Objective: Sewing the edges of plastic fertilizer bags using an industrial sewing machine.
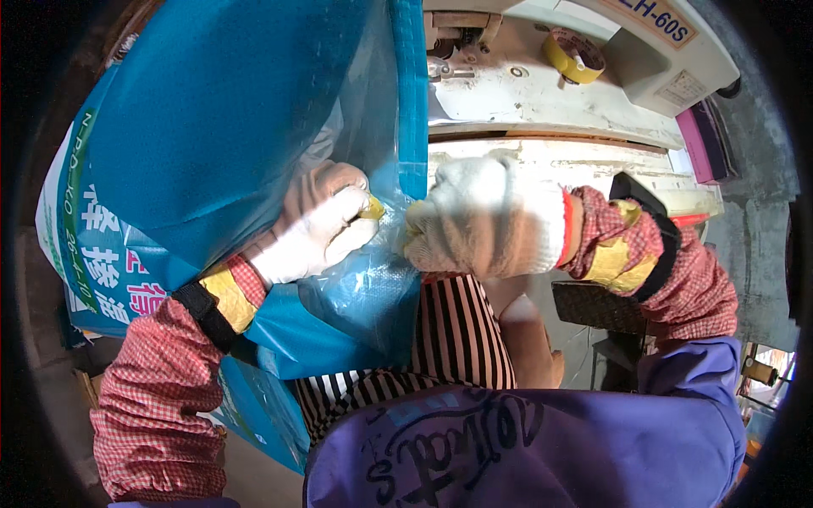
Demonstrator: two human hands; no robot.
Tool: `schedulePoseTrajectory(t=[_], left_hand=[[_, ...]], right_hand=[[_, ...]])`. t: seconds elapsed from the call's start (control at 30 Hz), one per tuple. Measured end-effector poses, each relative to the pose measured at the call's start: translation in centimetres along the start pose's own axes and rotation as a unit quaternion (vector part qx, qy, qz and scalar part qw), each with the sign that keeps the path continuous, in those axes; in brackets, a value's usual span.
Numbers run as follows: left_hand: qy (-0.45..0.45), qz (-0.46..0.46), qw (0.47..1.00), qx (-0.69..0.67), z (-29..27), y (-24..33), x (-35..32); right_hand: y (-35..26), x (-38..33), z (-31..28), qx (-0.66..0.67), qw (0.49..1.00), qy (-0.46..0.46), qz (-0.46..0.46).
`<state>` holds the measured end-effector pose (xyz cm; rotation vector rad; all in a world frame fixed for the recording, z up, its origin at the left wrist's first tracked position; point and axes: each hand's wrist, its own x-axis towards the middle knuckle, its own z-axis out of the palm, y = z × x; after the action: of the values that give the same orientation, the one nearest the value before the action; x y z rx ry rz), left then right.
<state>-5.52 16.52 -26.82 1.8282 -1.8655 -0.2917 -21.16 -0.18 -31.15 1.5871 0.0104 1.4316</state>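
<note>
A large blue woven sack (220, 118) with a printed white outer side spreads over the left half of the view and down across my lap. Clear plastic liner (360, 288) shows at its opening. My left hand (326, 220), in a white knit glove with yellow at the fingertips, pinches the liner inside the sack. Close beside it, my right hand (491, 216) is closed in a matching glove at the sack's folded edge, its fingers against the same film. The right fingertips are partly hidden, and the film between the two hands looks crumpled.
A white sewing machine (652, 51) stands on the worktable at the upper right. On its bed lies a roll of yellow tape (573, 55). A pink and black box (705, 140) sits at the table's right end. Below is a dark pedal plate (597, 306).
</note>
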Motion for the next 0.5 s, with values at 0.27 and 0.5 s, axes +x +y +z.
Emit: schedulePoseTrajectory(t=[0.27, 0.5], left_hand=[[0.053, 0.084, 0.994, 0.053, -1.0, 0.5, 1.2], [0.012, 0.069, 0.996, 0.053, -1.2, 0.3, 1.0]], right_hand=[[7.0, 4.5, 3.4, 0.757, 0.603, -0.251, 0.011], [7.6, 7.3, 3.0, 0.636, 0.648, -0.404, -0.114]])
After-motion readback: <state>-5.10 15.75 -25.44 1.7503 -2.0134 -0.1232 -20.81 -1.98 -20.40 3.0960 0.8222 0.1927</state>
